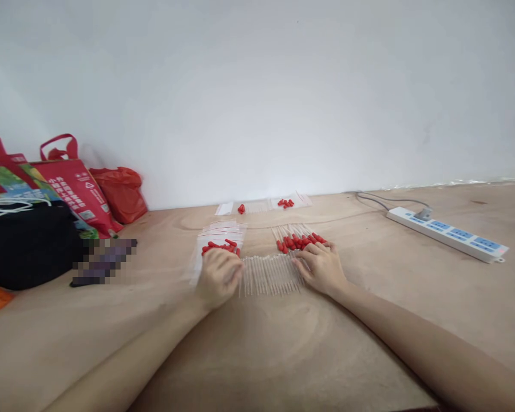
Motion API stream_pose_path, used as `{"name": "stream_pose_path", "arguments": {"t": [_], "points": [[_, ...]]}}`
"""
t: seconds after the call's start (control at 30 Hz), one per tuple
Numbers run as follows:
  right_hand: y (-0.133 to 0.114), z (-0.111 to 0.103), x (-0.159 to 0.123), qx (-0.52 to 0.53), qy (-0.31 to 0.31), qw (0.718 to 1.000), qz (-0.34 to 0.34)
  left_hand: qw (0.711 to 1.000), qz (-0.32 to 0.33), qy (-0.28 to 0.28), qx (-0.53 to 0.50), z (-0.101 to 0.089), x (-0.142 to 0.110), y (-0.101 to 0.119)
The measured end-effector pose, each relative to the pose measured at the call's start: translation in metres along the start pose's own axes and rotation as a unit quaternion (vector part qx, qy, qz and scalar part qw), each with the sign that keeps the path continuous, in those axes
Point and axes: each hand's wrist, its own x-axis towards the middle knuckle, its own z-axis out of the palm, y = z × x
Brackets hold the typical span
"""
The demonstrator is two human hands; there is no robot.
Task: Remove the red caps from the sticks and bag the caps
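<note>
My left hand (218,277) is closed, its fingers curled at the near edge of a pile of red rubber bulbs (230,243). Those bulbs lie on a stack of clear zip bags (223,229). What the curled fingers hold, if anything, is hidden. A row of thin clear glass tubes (268,276) lies side by side between my hands. At the row's right end, my right hand (324,268) has bent fingers over the tubes; anything pinched there is too small to make out. Just beyond it lie several tubes with red bulbs on their ends (298,240), like droppers.
Farther back, by the wall, flat clear bags (300,200) carry small red bulbs (241,209). A white power strip (448,233) with a plugged-in cable lies right. Left are a red shopping bag (75,191), a red plastic bag (122,194), a black bag (30,246) and a blurred-out flat object (105,263).
</note>
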Motion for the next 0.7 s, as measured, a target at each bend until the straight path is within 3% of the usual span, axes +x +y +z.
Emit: {"name": "stream_pose_path", "arguments": {"t": [0.07,0.13,0.23,0.4,0.57,0.7], "points": [[0.004,0.000,0.002,-0.007,0.015,0.999,0.034,0.995,0.089,-0.019,-0.044,0.003,-0.006,0.017],[0.008,0.000,0.007,-0.018,0.025,0.997,0.066,0.988,0.137,-0.027,-0.069,0.006,-0.008,0.027],[0.012,0.000,0.018,-0.042,0.018,0.996,0.081,0.989,0.123,-0.021,-0.085,0.007,-0.007,0.028],[0.014,0.008,0.038,-0.075,-0.011,0.996,0.045,0.990,0.102,-0.036,-0.087,0.007,-0.007,0.024],[0.017,0.019,0.039,-0.099,-0.045,0.994,0.011,0.989,0.101,-0.056,-0.088,0.007,-0.009,0.024],[0.019,0.017,0.035,-0.076,-0.004,0.997,-0.009,0.989,0.100,-0.056,-0.092,0.009,-0.009,0.024]]}}
